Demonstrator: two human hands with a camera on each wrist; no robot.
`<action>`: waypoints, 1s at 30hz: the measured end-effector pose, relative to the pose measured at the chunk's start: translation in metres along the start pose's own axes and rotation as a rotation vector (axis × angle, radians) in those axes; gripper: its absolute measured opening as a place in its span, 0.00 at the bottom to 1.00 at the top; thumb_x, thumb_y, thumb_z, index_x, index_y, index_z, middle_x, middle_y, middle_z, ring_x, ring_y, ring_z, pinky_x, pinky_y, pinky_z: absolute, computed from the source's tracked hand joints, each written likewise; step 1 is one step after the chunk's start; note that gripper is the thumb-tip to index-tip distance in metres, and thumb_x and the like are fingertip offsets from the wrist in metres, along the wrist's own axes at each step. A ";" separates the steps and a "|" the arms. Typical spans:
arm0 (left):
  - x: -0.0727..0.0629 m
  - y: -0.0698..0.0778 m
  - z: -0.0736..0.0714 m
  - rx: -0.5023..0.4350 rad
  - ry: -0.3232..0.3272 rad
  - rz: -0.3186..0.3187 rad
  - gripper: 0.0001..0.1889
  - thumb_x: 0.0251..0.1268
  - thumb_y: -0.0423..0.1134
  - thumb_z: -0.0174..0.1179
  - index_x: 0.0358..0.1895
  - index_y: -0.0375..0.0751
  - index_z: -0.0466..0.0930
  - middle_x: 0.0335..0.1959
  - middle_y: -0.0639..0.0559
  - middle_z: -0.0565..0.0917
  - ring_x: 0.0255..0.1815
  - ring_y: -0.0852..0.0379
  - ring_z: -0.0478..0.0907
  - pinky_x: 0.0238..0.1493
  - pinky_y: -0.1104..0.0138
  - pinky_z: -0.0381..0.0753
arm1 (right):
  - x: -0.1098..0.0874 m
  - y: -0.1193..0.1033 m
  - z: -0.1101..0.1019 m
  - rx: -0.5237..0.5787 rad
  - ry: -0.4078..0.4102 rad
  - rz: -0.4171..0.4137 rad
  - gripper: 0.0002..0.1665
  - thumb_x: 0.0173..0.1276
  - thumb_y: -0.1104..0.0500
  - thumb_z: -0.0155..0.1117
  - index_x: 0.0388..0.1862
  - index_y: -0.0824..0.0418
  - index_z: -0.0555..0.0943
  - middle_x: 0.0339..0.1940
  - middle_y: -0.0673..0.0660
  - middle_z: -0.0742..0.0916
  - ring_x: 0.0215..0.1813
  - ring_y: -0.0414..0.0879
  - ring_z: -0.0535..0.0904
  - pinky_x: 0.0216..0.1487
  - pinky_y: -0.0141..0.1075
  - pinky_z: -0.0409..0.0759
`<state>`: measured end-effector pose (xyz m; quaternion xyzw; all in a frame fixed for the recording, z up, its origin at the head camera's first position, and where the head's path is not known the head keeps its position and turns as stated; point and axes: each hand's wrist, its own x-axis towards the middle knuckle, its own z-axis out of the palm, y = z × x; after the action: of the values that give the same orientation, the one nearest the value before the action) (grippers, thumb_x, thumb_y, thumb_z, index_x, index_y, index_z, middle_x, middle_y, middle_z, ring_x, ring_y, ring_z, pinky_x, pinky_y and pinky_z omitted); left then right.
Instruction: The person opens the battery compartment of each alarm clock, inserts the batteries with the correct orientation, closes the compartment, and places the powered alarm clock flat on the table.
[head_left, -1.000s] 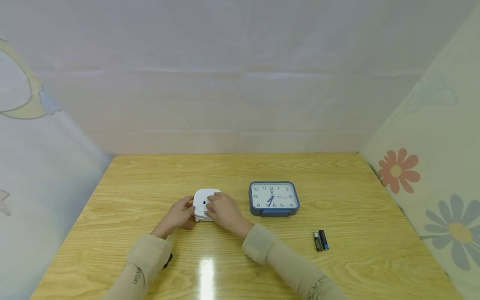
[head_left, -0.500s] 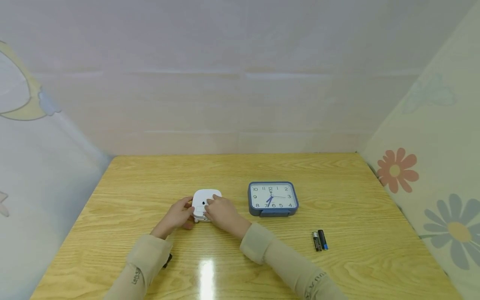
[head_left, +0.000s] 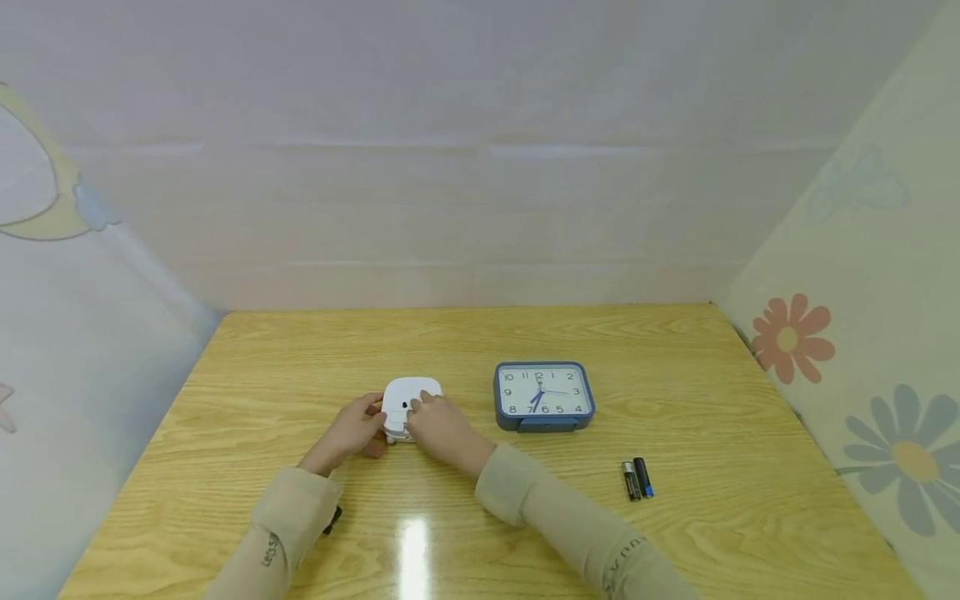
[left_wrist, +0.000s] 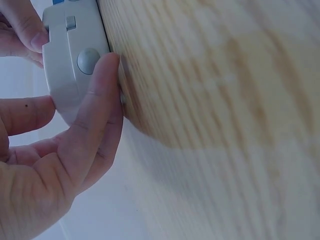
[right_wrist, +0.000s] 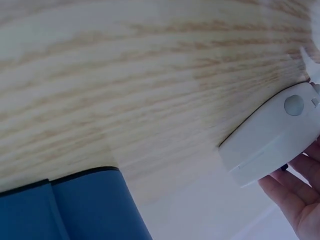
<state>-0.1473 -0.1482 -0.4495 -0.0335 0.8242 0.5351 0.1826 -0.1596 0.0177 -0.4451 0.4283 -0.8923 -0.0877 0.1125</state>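
A small white alarm clock (head_left: 403, 390) lies back-up on the table, a little black knob showing on it. My left hand (head_left: 352, 431) grips its left side, thumb on the upper edge and fingers low against the rim, beside a round grey-white foot (left_wrist: 88, 61) in the left wrist view. My right hand (head_left: 447, 433) covers the clock's right part. Its fingertips press on the back near the lower edge, around the cover there. In the right wrist view, nearly straight fingers (right_wrist: 287, 195) touch the back of the white clock (right_wrist: 272, 137); the thumb is mostly hidden.
Right of the hands stands a blue rectangular clock (head_left: 543, 393), tilted face-up. Two batteries (head_left: 632, 483) lie side by side on the wooden table (head_left: 720, 400) further right. A small black object (head_left: 333, 520) pokes out beside the left sleeve. Fabric walls surround the table's back and sides.
My right fingers have drawn in and slid slightly left and down on the white clock's back. My left hand keeps its grip. The view has shifted slightly.
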 end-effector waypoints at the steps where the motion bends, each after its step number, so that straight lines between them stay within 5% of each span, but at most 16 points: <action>1: 0.000 0.000 0.000 0.003 -0.001 -0.002 0.23 0.69 0.30 0.42 0.66 0.26 0.53 0.52 0.29 0.67 0.37 0.47 0.77 0.29 0.60 0.83 | 0.000 0.000 0.000 -0.007 0.008 -0.007 0.10 0.64 0.54 0.58 0.30 0.55 0.85 0.33 0.50 0.84 0.39 0.44 0.79 0.36 0.30 0.79; 18: 0.001 0.001 -0.001 0.008 0.003 -0.002 0.22 0.69 0.28 0.42 0.65 0.26 0.55 0.50 0.30 0.68 0.35 0.49 0.78 0.28 0.60 0.83 | 0.001 0.002 -0.001 0.028 0.021 -0.019 0.06 0.60 0.58 0.60 0.29 0.56 0.84 0.32 0.51 0.84 0.36 0.44 0.79 0.33 0.29 0.78; 30: 0.004 -0.001 -0.001 -0.005 0.008 -0.010 0.23 0.69 0.30 0.43 0.65 0.28 0.56 0.50 0.31 0.69 0.36 0.49 0.78 0.27 0.61 0.83 | 0.000 0.005 -0.001 0.065 0.021 -0.012 0.12 0.65 0.51 0.58 0.34 0.56 0.84 0.37 0.51 0.85 0.45 0.46 0.80 0.46 0.32 0.79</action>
<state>-0.1508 -0.1491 -0.4514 -0.0401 0.8235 0.5359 0.1818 -0.1634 0.0212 -0.4432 0.4378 -0.8910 -0.0547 0.1072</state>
